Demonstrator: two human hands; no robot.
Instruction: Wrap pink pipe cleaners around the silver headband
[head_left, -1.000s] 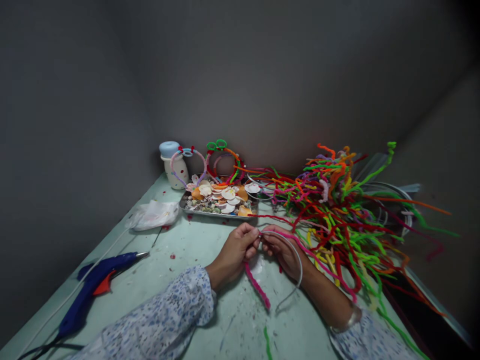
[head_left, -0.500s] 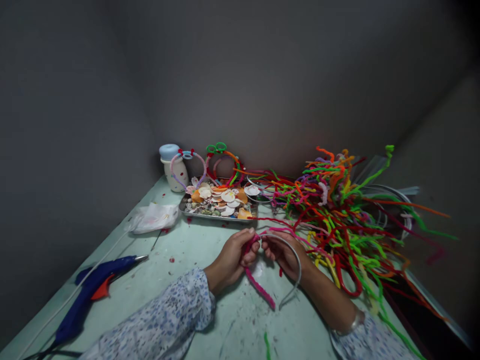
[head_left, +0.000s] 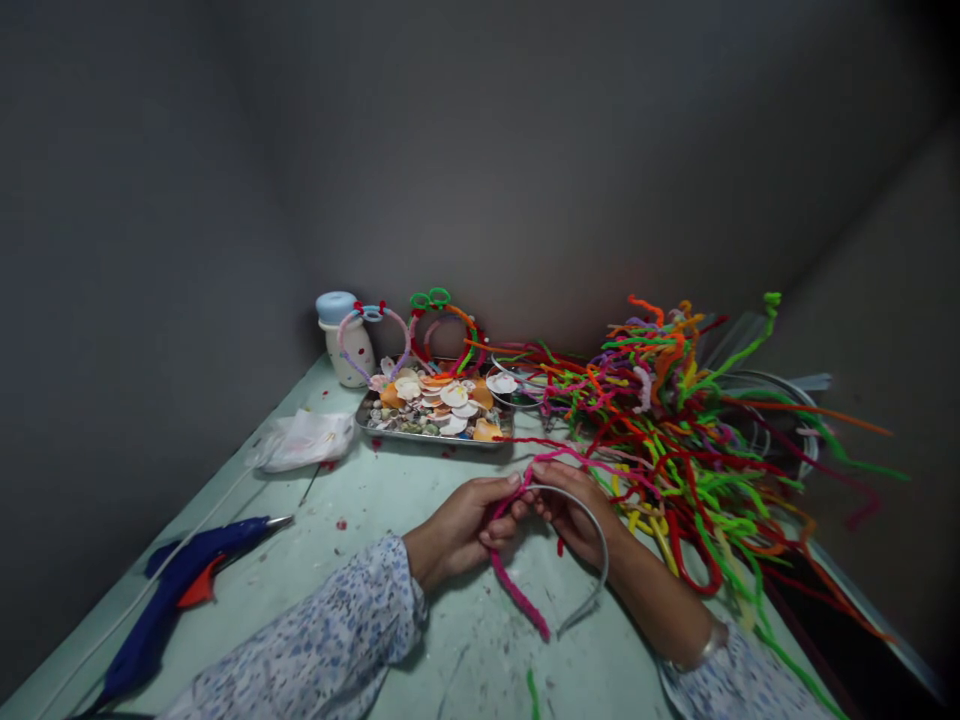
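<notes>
My left hand (head_left: 469, 528) is closed on a thin grey headband (head_left: 604, 555), at the part wound with pink pipe cleaner (head_left: 525, 605). The wound end points down toward the tabletop, and the bare grey half curves round to the right. My right hand (head_left: 576, 512) is closed beside it, fingertips pinching the pink pipe cleaner close to the band. A loose length of this pipe cleaner runs over the right hand toward the heap. The fingertips of both hands nearly meet, so the exact winding spot is partly hidden.
A big tangle of coloured pipe cleaners (head_left: 675, 430) lies at the right. Behind the hands, a metal tray (head_left: 427, 437) holds shells, with decorated headbands (head_left: 375, 312) near a lidded bottle (head_left: 349, 350). A blue glue gun (head_left: 176, 590) and a plastic packet (head_left: 307, 440) lie left.
Both hands and the headband have shifted slightly lower, and the band has turned a little. The grips stay much the same.
</notes>
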